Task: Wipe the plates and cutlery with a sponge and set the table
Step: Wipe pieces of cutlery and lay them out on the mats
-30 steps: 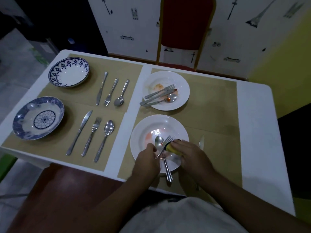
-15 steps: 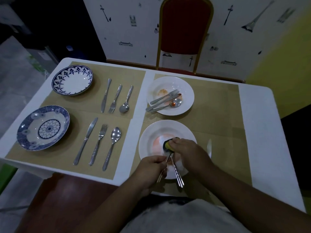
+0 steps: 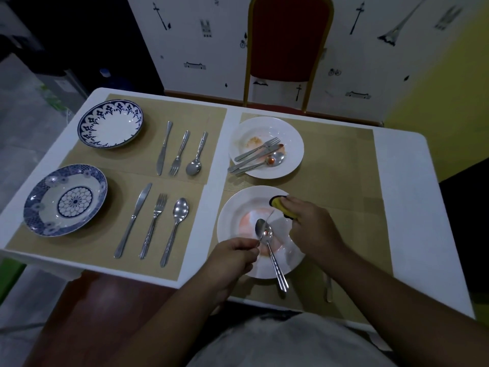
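Right hand (image 3: pixel 312 229) is gripping the sponge (image 3: pixel 281 206), fingers curled right around it, and it's pressing it against the far right rim of the near white plate (image 3: pixel 235 207). The sponge is yellow with a dark side. That plate is showing a reddish smear (image 3: pixel 250 218) in the middle.

Left hand (image 3: pixel 232 256) is pinching a thin piece of cutlery (image 3: pixel 267 223) by the handle, holding it over the plate and angling it up toward the sponge. It's edge-on, so I can't tell what it is. A spoon (image 3: pixel 275 258) is lying in the same plate, with its handle poking out over the near rim. A knife (image 3: pixel 329 287) is lying on the mat just right of the plate, mostly hiding under the right forearm.

Behind it, the far white plate (image 3: pixel 293 154) is sitting dirty, with a fork (image 3: pixel 264 148), a second knife (image 3: pixel 251 162) and a stained spoon (image 3: pixel 275 158) lying across it.

On the left side, two blue patterned plates, one far (image 3: pixel 111 124) and one near (image 3: pixel 66 200), are each sitting next to a neat row of knife, fork and spoon: far row (image 3: pixel 180 152), near row (image 3: pixel 154 225).

Everything is resting on tan placemats (image 3: pixel 338 181) on a white table (image 3: pixel 402 181). A red chair (image 3: pixel 288 38) is standing at the far side.
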